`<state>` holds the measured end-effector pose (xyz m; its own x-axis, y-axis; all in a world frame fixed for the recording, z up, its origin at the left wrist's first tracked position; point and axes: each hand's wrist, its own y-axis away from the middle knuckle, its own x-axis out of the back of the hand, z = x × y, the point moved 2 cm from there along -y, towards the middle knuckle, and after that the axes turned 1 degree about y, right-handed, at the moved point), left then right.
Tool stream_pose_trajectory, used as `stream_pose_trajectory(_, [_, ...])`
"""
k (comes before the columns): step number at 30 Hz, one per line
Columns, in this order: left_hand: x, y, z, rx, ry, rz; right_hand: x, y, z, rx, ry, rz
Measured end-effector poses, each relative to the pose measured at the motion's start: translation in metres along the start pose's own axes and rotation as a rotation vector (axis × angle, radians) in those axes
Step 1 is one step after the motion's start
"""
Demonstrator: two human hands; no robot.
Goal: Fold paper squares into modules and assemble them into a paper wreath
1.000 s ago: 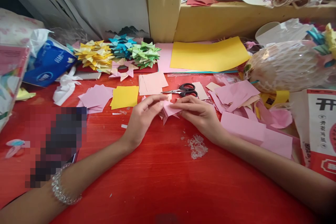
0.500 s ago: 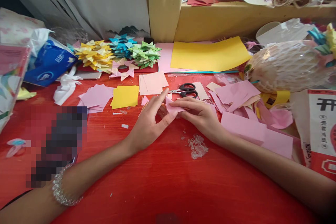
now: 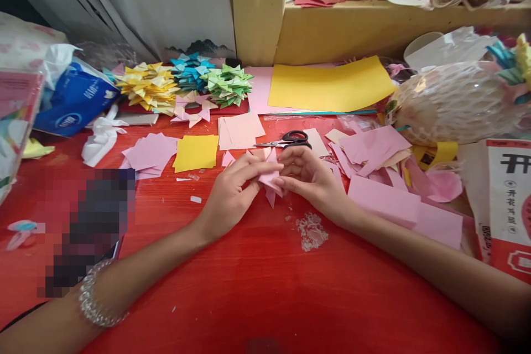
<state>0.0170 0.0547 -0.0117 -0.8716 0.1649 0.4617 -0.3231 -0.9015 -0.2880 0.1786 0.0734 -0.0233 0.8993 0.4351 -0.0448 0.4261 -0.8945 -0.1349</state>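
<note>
Item: folded pink paper piece, being held just above the red table, near its middle and in front of the scissors.

Grip: the piece is being pinched from both sides. The left hand is being kept closed on its left edge, thumb and forefinger meeting over the paper; the right hand is being kept closed on its right edge, fingers curled over the top. Neither hand is being rested flat on the table.

Relation: the piece is being carried directly between the two hands, at their fingertips, so both are equally near. Its long axis is being held roughly upright and slightly tilted, with one pointed tip hanging down toward the table and another point standing up between the fingers. How the folds run inside cannot be told.

Surroundings, being left untouched: a yellow paper square and a stack of pink squares to the left; pink scraps to the right; piles of folded paper stars at the back; a large yellow sheet beyond the scissors.
</note>
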Motion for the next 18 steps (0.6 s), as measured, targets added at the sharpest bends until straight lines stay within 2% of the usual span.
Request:
stream_pose_trajectory(5, [-0.0013, 0.0014, 0.0009, 0.047, 0.087, -0.043, 0.0010, -0.0016, 0.0009, -0.020, -0.020, -0.003])
stream_pose_trajectory(9, [-0.0027, 0.0014, -0.0005, 0.141, 0.222, 0.020, 0.0012, -0.0008, -0.0028, -0.021, 0.012, 0.024])
stream_pose_trajectory(11, [-0.0027, 0.0006, -0.0013, 0.163, 0.195, 0.064, 0.0005, 0.0000, -0.0049, -0.027, 0.039, 0.012])
stream_pose_trajectory(15, [-0.0020, -0.0008, 0.0002, 0.123, 0.087, 0.085, 0.0011, 0.0015, -0.0069, -0.030, 0.086, 0.029])
stream_pose_trajectory(18, [-0.0015, -0.0009, 0.0001, 0.142, 0.106, 0.095, 0.0022, 0.0022, -0.0055, -0.022, 0.076, 0.028])
